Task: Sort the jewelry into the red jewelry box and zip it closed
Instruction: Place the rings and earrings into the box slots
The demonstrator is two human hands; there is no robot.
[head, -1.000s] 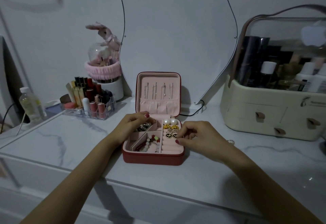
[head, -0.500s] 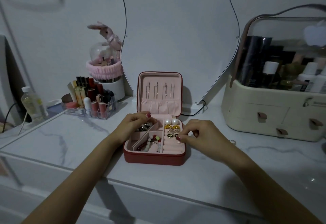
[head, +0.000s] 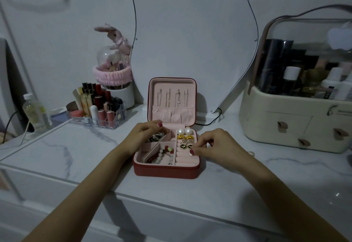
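Here the red jewelry box [head: 166, 169] sits open near the surface's front edge, lid upright. The left hand [head: 145, 135] curls its fingers over dark beads [head: 157, 136] in the back-left compartment; the right hand [head: 213, 146] pinches at the black round earrings [head: 186, 146].
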